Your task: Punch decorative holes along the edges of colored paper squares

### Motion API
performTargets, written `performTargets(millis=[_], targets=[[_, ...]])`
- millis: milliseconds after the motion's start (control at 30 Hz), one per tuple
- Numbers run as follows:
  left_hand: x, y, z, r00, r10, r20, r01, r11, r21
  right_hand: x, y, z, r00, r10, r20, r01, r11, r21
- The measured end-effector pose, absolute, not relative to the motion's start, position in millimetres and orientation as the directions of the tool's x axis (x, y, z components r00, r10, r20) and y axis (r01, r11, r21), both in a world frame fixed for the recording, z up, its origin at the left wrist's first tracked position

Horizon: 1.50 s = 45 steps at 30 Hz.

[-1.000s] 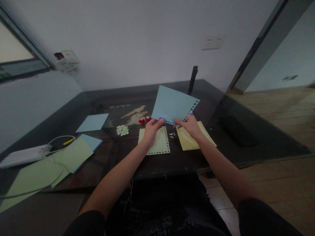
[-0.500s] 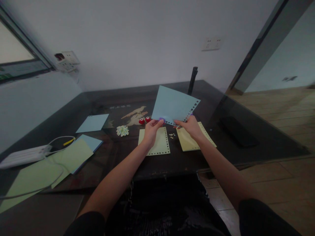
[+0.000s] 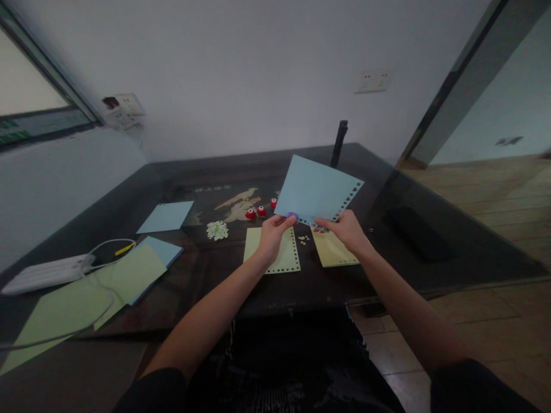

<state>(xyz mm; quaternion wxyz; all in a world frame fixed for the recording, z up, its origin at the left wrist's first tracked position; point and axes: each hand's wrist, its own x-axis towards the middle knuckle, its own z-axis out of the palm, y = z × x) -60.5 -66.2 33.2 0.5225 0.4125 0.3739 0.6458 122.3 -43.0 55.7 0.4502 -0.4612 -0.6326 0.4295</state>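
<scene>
A light blue sheet of paper [image 3: 318, 186] is held up and tilted above the table, with shaped holes along its right and lower edges. My left hand [image 3: 275, 232] is closed at the sheet's lower left corner, its thumb on a small purple paper punch [image 3: 293, 216] that sits over the edge. My right hand [image 3: 346, 229] pinches the lower right part of the sheet beside the holes. Below lie a pale yellow sheet [image 3: 279, 255] with punched edges and a yellow sheet [image 3: 331, 249], partly behind my right hand. A few tiny paper cut-outs [image 3: 303, 240] lie between them.
Several red punches [image 3: 260, 211] stand behind my left hand, near a pile of small cut-outs [image 3: 217, 230]. Left are a blue sheet [image 3: 166, 217], green sheets [image 3: 129, 269] and a white power strip [image 3: 47, 274] with a cable. A dark flat object [image 3: 417, 232] lies right.
Both hands have shifted slightly to the right with the blue sheet and the purple punch. Another red punch now shows beside the sheet's left edge.
</scene>
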Motion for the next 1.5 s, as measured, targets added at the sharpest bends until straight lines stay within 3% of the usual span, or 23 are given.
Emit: performTargets(millis=[367, 1000, 1300, 1500], targets=[[-50.3, -68.2, 30.0, -0.058, 0.992, 0.113, -0.312, -0.126, 0.942, 137.3, -34.9, 29.0, -0.010, 0.984, 0.177, 0.070, 0.177, -0.982], [-58.0, -63.4, 20.5, 0.056, 0.996, 0.076, -0.295, -0.056, 0.954, 136.9, -26.7, 14.0, 0.009, 0.967, 0.253, 0.025, 0.253, -0.967], [-65.4, -59.1, 26.1, 0.003, 0.995, 0.101, -0.206, -0.098, 0.974, 142.5, -26.3, 19.6, 0.087, 0.965, 0.246, -0.080, 0.253, -0.964], [-67.2, -58.5, 23.2, 0.117, 0.993, 0.023, -0.201, 0.001, 0.980, 145.5, -28.0, 23.6, 0.096, 0.964, 0.247, -0.083, 0.255, -0.963]])
